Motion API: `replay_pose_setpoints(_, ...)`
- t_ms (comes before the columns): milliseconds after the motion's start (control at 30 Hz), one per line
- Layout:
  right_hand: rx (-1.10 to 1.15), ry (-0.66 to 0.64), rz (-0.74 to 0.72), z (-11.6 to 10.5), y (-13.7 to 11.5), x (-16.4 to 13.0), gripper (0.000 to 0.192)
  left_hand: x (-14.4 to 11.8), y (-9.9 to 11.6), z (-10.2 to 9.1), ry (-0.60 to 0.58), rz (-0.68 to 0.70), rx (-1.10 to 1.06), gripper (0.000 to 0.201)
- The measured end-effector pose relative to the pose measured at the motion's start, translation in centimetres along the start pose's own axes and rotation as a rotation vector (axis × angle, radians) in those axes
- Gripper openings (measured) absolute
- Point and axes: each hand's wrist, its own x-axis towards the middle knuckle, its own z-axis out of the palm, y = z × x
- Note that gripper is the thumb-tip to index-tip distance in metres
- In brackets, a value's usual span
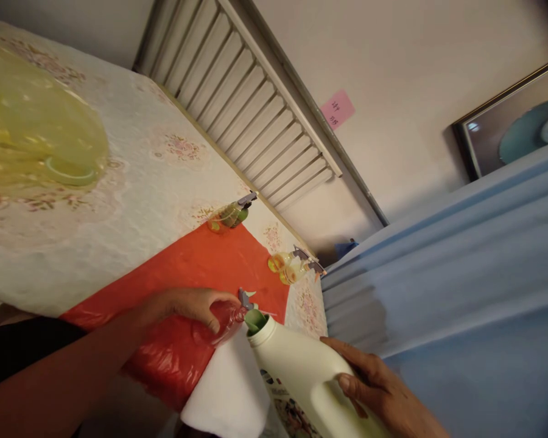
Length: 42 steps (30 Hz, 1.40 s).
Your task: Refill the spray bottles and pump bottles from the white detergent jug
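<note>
Your left hand wraps a small clear spray bottle, fingers curled and pinching its body, and holds it tipped over the red plastic sheet on the bench. The bottle's grey trigger head sits right at the green spout of the big white detergent jug; the two appear to touch, though the blur leaves that uncertain. Your right hand grips the jug from the side, thumb pressed across its flank and fingers closed around the back, the jug tilted with its spout toward the small bottle. A white cloth lies under the jug at the near edge of the red sheet.

Farther along the bench lie three more spray bottles on their sides: one with a greenish tint at the far edge of the red sheet, and a yellow pair lying together near the bench's corner. A translucent yellow plastic bag (with a green ring showing through it) sits well apart at the left. A blue curtain hangs at the right, a white radiator stands along the wall behind the bench, and a pink note is stuck beside it.
</note>
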Motion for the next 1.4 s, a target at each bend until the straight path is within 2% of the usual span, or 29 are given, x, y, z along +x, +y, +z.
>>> replay_pose_setpoints(167, -0.025, 0.048, 0.034, -0.1, -0.1, -0.1, 0.069, 0.1, 0.1, -0.1, -0.031, 0.021, 0.017, 0.076)
replay_pose_setpoints(600, -0.033, -0.009, 0.020, -0.3, 0.3, -0.1, 0.071, 0.0, 0.6, -0.2, -0.029, -0.012, 0.025, 0.076)
replay_pose_setpoints(833, -0.050, 0.054, 0.039, -0.3, 0.0, -0.4, 0.070, 0.0, 0.4, -0.2, -0.049, -0.003, 0.018, 0.077)
replay_pose_setpoints(1400, -0.066, 0.026, 0.054, -0.5, 0.0, -0.4, 0.072, 0.4, -0.5, -0.2, -0.056, 0.037, 0.012, 0.076)
